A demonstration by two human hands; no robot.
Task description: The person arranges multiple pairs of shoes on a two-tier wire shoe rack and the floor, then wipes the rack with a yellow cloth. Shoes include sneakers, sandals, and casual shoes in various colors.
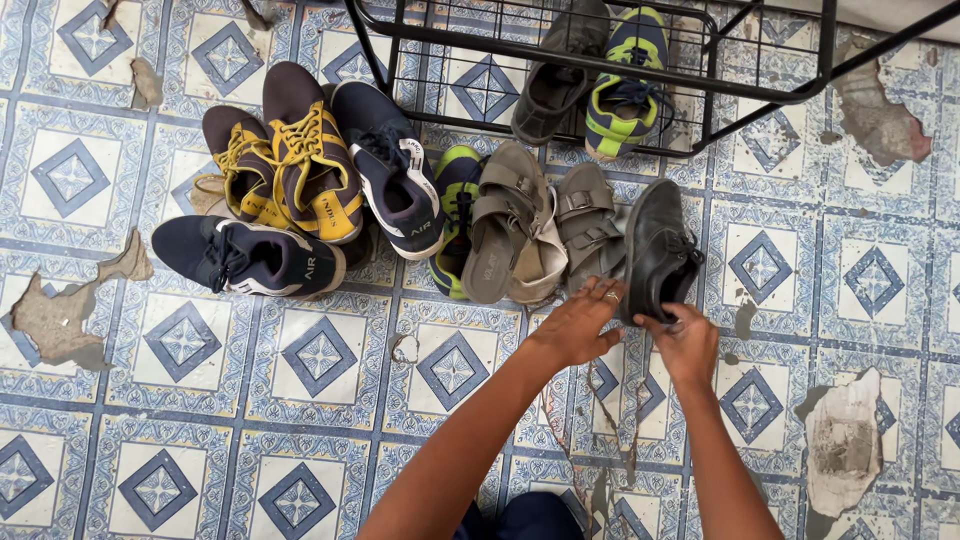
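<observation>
A black leather shoe (655,245) lies at the right end of a heap of footwear on the tiled floor. My right hand (685,340) grips its heel end. My left hand (580,322), with a ring on one finger, rests flat against the shoe's left side, fingers spread. Beside it lie grey strapped sandals (585,225) and a taupe sandal (505,220).
Left of the sandals are a green-and-navy sneaker (455,190), two navy sneakers (390,165) (250,258) and a brown pair with yellow laces (300,155). A black wire rack (600,60) at the top holds a dark shoe (555,80) and a green sneaker (625,85). Floor tiles are chipped.
</observation>
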